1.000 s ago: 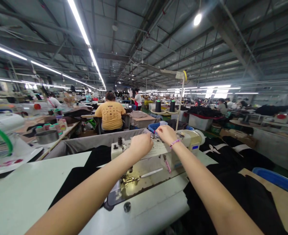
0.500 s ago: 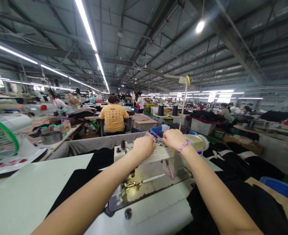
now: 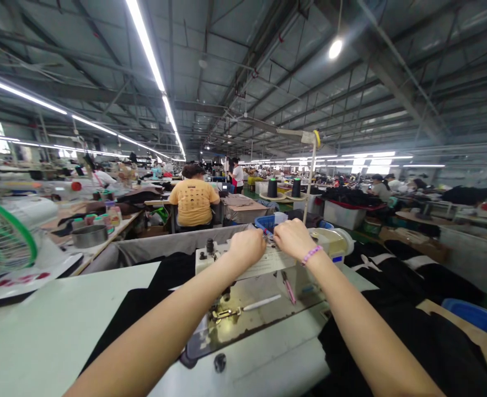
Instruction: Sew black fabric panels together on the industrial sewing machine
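Both my hands are raised over the top of a sewing machine (image 3: 328, 243). My left hand (image 3: 248, 246) is closed, knuckles up, above the middle of the machine arm. Beside it, a small gap away, my right hand (image 3: 293, 238) is closed too, a purple bead bracelet (image 3: 311, 255) on its wrist. Whatever the fingers pinch is hidden; only a small reddish and bluish bit shows between the hands. Below on the machine bed lie a white pen-like stick (image 3: 262, 302) and, leaning nearby, a slim pink-handled tool (image 3: 288, 289). A brass-coloured attachment (image 3: 226, 314) sits by the needle area.
Black fabric lies on the table at left (image 3: 131, 309) and right (image 3: 400, 331). Behind the machine are a blue basket (image 3: 263, 221), thread cones (image 3: 272, 187) and a thread stand pole (image 3: 310, 182). A green-rimmed fan (image 3: 30, 237) stands left. A person in yellow (image 3: 193, 201) sits ahead.
My left hand has shifted slightly right, closer to the right hand, which stays nearly in place. Both remain closed. The view has moved slightly; the things on the machine bed lie as before.
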The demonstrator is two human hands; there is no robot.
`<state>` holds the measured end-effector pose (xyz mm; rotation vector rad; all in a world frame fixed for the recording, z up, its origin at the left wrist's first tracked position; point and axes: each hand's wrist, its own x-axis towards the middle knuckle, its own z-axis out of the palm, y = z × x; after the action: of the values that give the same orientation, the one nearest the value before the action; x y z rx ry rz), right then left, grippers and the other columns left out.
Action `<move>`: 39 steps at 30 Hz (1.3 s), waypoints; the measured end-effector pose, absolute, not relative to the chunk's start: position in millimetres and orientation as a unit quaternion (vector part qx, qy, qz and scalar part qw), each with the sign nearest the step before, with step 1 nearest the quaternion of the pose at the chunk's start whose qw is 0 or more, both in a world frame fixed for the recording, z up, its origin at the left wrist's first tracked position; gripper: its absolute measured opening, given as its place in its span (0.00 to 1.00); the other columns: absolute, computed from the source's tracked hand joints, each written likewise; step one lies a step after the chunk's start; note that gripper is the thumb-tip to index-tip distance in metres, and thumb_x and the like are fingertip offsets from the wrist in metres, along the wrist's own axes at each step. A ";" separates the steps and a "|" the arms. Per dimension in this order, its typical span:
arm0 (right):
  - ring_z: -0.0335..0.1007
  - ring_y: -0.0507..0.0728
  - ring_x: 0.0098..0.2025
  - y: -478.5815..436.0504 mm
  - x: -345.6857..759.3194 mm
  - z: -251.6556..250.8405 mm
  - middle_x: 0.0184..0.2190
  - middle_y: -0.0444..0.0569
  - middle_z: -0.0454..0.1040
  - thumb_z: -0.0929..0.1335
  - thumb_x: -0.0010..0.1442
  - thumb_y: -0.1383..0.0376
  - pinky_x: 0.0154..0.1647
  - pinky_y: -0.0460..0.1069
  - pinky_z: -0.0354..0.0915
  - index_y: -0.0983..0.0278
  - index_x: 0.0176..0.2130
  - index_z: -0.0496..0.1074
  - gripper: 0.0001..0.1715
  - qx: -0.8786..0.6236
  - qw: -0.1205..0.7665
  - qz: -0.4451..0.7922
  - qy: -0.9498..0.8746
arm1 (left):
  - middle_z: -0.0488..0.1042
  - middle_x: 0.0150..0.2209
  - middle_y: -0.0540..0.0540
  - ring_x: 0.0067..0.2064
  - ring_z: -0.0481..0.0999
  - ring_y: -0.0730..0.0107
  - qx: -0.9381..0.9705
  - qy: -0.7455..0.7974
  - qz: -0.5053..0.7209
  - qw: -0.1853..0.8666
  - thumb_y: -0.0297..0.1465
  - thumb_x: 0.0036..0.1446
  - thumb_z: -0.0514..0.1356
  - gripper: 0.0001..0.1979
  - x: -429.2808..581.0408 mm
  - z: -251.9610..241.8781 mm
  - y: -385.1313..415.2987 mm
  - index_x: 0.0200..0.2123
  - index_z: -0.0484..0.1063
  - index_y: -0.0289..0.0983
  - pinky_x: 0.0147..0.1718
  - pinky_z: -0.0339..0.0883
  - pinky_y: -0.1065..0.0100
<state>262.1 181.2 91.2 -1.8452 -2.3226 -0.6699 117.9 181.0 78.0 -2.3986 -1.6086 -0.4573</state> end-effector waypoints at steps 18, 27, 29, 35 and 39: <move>0.74 0.59 0.47 226.5 283.5 89.7 0.50 0.52 0.73 0.68 0.68 0.59 0.47 0.58 0.73 0.65 0.53 0.70 0.18 -0.585 0.107 -0.002 -0.804 | 0.81 0.46 0.39 0.47 0.81 0.58 -0.833 -0.521 -0.153 0.104 0.29 0.63 0.50 0.19 123.7 81.9 182.6 0.55 0.69 0.40 0.44 0.72 0.62; 0.74 0.58 0.45 238.0 292.0 92.3 0.48 0.50 0.74 0.68 0.67 0.58 0.45 0.56 0.73 0.66 0.50 0.72 0.16 -0.590 0.130 0.088 -0.792 | 0.81 0.46 0.41 0.48 0.80 0.58 -0.863 -0.474 -0.127 0.119 0.29 0.62 0.51 0.18 123.2 83.4 191.2 0.48 0.79 0.43 0.47 0.71 0.63; 0.75 0.58 0.44 235.6 300.3 91.2 0.47 0.50 0.75 0.68 0.67 0.57 0.45 0.56 0.73 0.66 0.49 0.72 0.16 -0.599 0.161 0.089 -0.779 | 0.81 0.46 0.41 0.48 0.80 0.58 -0.865 -0.469 -0.128 0.121 0.29 0.61 0.51 0.18 124.6 83.8 194.0 0.47 0.79 0.42 0.47 0.71 0.63; 0.72 0.61 0.51 230.0 353.6 98.1 0.54 0.53 0.71 0.67 0.68 0.57 0.51 0.60 0.70 0.64 0.55 0.69 0.20 -0.697 0.304 0.010 -0.649 | 0.82 0.43 0.40 0.45 0.81 0.57 -0.870 -0.462 -0.132 0.109 0.30 0.61 0.52 0.17 124.9 85.9 196.8 0.42 0.81 0.40 0.46 0.72 0.63; 0.74 0.59 0.47 234.9 376.2 101.9 0.50 0.52 0.73 0.69 0.67 0.58 0.47 0.57 0.72 0.66 0.52 0.71 0.18 -0.732 0.337 0.022 -0.592 | 0.82 0.44 0.41 0.45 0.81 0.58 -0.867 -0.467 -0.137 0.104 0.29 0.60 0.52 0.17 124.5 85.5 196.2 0.44 0.80 0.42 0.46 0.71 0.63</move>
<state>376.2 234.9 101.9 -1.9081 -1.5422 0.0576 124.5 196.2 85.5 -2.5577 -1.3783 -0.4044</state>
